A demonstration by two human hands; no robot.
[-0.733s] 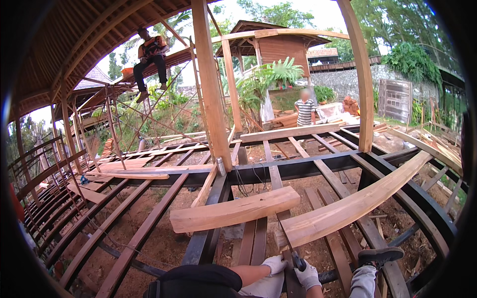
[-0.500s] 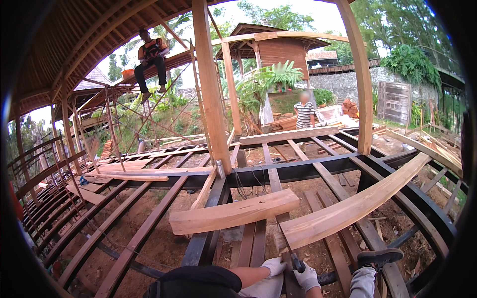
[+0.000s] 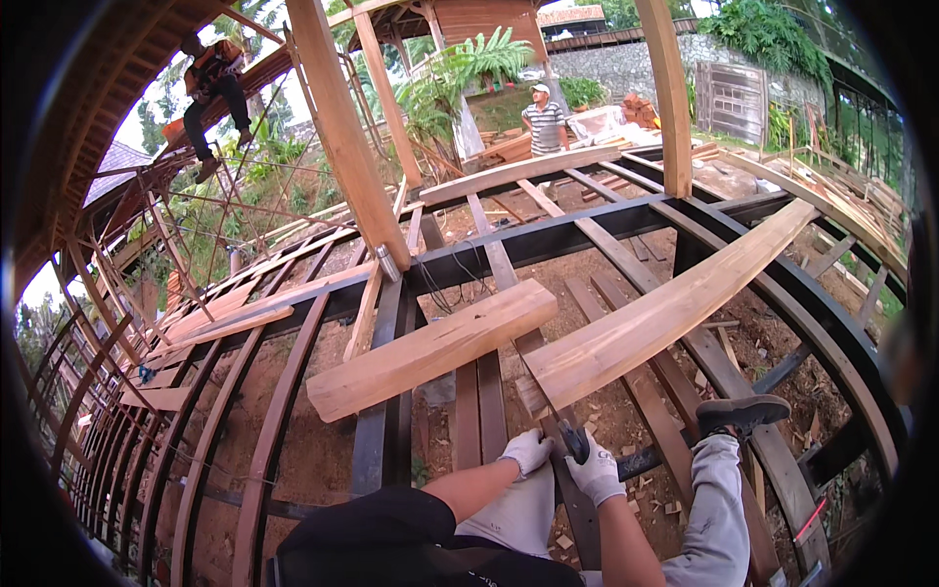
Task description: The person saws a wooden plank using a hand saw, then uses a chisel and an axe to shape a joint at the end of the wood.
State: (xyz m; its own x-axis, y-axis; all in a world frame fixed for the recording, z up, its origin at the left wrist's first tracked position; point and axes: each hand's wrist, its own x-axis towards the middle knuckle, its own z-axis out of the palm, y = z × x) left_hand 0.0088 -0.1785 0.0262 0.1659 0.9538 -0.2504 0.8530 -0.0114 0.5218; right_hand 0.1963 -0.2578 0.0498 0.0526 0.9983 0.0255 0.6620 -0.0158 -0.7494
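Observation:
Gloved, my left hand rests on my pale-trousered left thigh, fingers loosely bent, beside a brown joist. My right hand grips a black-handled tool with a thin blade, apparently a handsaw, at the end of a long, slightly curved timber. That timber lies diagonally across the joists. A shorter wooden beam lies just to its left. My right leg stretches along the framing, its dark shoe on a joist.
Black steel beams and joists span open gaps over dirt. Posts rise ahead, with scaffolding at left. One worker sits high on a plank; another person stands beyond the frame. Stacked timber lies at back right.
My head has tipped downward and slightly turned, so the scene sits higher and more slanted and more of my legs shows. My hands remain in much the same places.

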